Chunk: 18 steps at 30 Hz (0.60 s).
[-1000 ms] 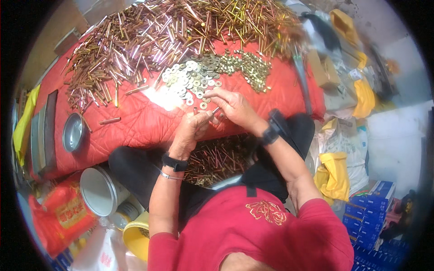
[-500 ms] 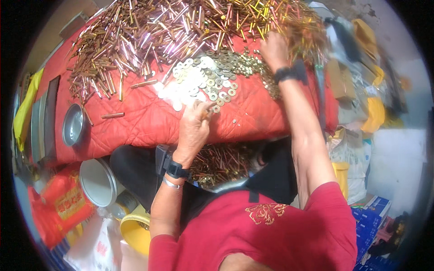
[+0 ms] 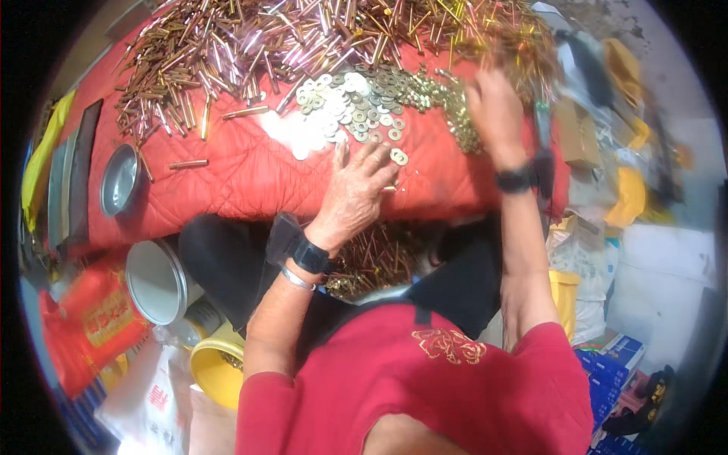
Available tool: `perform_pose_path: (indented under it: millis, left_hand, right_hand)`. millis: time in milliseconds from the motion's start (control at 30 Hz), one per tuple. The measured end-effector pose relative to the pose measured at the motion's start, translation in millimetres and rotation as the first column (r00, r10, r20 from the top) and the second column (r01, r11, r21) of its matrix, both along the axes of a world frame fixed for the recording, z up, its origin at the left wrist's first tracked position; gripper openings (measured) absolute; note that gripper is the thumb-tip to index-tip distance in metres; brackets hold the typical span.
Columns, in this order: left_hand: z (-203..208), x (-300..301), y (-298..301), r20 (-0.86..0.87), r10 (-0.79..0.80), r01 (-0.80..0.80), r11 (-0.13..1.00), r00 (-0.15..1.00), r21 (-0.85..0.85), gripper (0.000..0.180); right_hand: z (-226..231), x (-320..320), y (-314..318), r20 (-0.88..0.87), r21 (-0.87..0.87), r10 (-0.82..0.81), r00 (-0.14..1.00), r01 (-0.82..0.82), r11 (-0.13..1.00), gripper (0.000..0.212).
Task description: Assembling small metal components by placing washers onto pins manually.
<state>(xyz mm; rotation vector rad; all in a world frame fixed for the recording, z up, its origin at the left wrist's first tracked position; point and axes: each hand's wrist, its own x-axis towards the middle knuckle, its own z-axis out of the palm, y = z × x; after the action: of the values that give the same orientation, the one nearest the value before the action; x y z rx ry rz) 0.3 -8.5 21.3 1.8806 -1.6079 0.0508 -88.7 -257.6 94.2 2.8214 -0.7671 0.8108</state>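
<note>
1. Spreads left hand (image 3: 355, 188), palm down, fingers apart, at near edge of flat washers (image 3: 360, 106) on red quilted cover (image 3: 250, 186).
2. Has right hand (image 3: 497, 114) beside small brass-coloured metal parts (image 3: 463, 133); blurred, cannot tell whether gripping anything.
3. Heaped beyond washers: copper-coloured metal rods (image 3: 227, 53).
4. Far left on cover: round metal bowl (image 3: 120, 180).
</note>
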Motion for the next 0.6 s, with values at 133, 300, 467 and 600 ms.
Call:
perform_pose_path:
  millis: [133,300,467,600]
  left_hand:
    - [-5.6,-2.0,4.8,-0.003,-0.027,0.027,1.0,1.0,-0.007,0.04]
    - [-8.5,-14.0,-8.7,0.063,-0.092,0.091,0.996,0.994,0.023,0.044]
    - [-4.7,-7.7,-5.6,0.047,-0.12,0.124,0.989,0.992,-0.084,0.038]
    - [-5.3,1.4,3.4,-0.439,0.021,-0.134,0.964,0.898,-0.228,0.024]
  right_hand:
    - [5.7,-36.2,53.5,-0.064,0.135,0.144,0.987,-0.135,0.982,0.016]
    - [-40.3,-9.9,57.8,0.239,0.469,0.239,0.941,-0.327,0.821,0.013]
    - [-58.3,-4.6,57.7,0.384,0.436,0.225,0.895,-0.391,0.81,0.019]
    - [-19.5,-38.5,87.6,0.087,0.586,0.252,0.964,-0.254,0.77,0.019]
